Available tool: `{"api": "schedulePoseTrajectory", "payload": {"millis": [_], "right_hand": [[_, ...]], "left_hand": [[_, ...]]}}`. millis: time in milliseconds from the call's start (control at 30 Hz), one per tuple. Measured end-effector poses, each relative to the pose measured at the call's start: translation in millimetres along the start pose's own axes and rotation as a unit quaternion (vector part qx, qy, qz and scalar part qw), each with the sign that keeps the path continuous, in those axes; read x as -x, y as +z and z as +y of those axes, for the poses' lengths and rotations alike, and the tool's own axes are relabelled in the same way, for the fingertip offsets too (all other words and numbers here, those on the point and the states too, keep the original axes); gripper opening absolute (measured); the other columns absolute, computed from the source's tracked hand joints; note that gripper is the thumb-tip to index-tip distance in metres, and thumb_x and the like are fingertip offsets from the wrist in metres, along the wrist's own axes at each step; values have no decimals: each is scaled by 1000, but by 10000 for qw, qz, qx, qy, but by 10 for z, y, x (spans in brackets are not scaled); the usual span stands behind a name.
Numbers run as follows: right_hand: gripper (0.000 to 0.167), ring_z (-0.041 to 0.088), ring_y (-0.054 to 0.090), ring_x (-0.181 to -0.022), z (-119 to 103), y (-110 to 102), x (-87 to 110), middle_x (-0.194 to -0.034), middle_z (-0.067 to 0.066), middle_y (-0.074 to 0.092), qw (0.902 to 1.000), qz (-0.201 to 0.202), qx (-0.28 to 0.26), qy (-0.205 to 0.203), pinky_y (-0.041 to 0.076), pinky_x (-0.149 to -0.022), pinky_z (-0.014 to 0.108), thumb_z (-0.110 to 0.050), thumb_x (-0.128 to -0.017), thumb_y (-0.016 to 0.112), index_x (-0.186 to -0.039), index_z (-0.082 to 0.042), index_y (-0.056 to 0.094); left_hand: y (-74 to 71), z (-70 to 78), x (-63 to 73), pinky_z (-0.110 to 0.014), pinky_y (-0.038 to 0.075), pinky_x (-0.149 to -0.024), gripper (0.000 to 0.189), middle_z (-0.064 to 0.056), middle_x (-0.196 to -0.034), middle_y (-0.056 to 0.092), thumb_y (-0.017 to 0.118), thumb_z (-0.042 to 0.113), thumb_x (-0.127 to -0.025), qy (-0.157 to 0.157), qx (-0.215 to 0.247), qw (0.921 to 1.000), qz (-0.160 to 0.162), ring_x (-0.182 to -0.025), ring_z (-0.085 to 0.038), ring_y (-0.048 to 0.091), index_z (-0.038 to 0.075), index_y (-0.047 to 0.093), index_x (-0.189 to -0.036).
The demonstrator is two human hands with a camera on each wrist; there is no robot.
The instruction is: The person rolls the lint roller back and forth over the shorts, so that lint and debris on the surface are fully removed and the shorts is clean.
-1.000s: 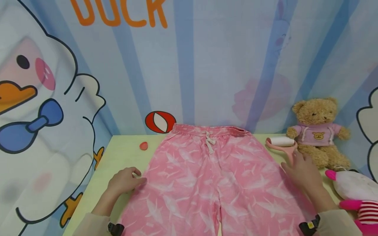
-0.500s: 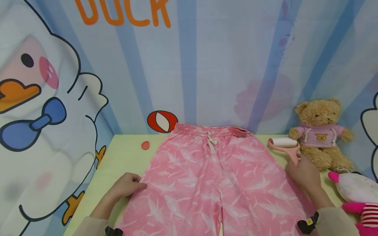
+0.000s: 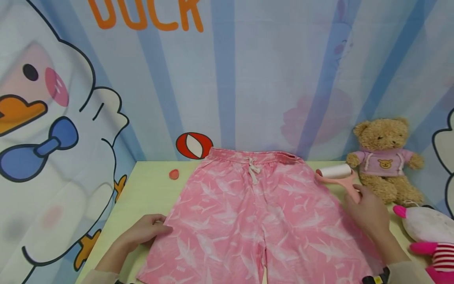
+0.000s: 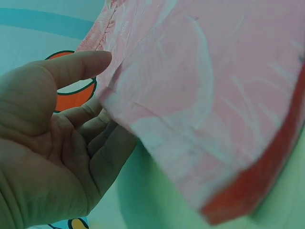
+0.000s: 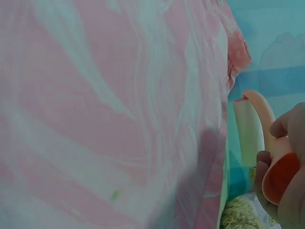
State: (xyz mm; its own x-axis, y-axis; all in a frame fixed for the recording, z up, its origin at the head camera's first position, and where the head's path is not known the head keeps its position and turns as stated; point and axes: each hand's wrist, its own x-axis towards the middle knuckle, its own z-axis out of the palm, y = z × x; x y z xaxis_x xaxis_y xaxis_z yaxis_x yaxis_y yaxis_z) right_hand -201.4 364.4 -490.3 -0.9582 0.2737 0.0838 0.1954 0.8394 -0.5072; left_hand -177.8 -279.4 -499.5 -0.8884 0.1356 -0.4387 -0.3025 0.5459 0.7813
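Observation:
Pink shorts (image 3: pixel 248 213) with pale fish-like prints and a tied white drawstring lie spread across the table, waistband toward the back. Beside their left edge is my left hand (image 3: pixel 145 230). Its thumb reaches over the cloth's edge, while the other fingers pass partly out of sight behind it; in the left wrist view the thumb (image 4: pixel 83 67) stands apart from those fingers. My right hand (image 3: pixel 369 209) grips the handle of a pink lint roller (image 3: pixel 349 185). The roller's white sheet cylinder (image 5: pixel 249 131) faces the back wall, its head overlapping the shorts' right edge in the head view.
A teddy bear (image 3: pixel 384 157) in a pink hoodie sits at the back right. In front of it lies a white and pink plush toy (image 3: pixel 427 227). A small red rounded piece (image 3: pixel 173 174) rests on the table (image 3: pixel 152 189) left of the waistband. A printed cloth backdrop (image 3: pixel 255 79) stands behind.
My right hand has taken hold of the lint roller and shifted its head left toward the shorts. My left hand has slid down along the shorts' left edge.

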Motion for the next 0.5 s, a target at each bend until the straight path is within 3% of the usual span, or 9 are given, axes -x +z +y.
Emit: {"api": "schedulePoseTrajectory", "payload": {"millis": [233, 367, 500], "right_hand": [[59, 24, 60, -72, -234, 28, 145, -105, 21, 71, 9936, 211, -124, -1104, 42, -59, 37, -37, -99, 65, -141, 3, 57], [56, 17, 52, -63, -497, 81, 237, -93, 12, 71, 9874, 10, -265, -1561, 41, -58, 37, -36, -98, 67, -141, -1, 59], [51, 15, 46, -59, -822, 185, 359, -76, 1, 62, 9780, -274, -548, -1995, 39, -57, 35, -31, -97, 71, -139, -3, 62]], "left_hand": [[-26, -33, 80, -33, 50, -64, 41, -5, -90, 69, 73, 27, -94, 22, -6, 10000, 8, -71, -18, 63, 0, 67, -124], [-32, -47, 102, -32, 52, -62, 43, -5, -88, 70, 73, 26, -95, -104, 79, 9999, -15, -66, -18, 64, -1, 65, -128], [-39, -61, 122, -32, 53, -61, 47, -5, -89, 71, 72, 26, -95, -139, 157, 9998, -67, -66, -18, 65, -2, 63, -132]]}}
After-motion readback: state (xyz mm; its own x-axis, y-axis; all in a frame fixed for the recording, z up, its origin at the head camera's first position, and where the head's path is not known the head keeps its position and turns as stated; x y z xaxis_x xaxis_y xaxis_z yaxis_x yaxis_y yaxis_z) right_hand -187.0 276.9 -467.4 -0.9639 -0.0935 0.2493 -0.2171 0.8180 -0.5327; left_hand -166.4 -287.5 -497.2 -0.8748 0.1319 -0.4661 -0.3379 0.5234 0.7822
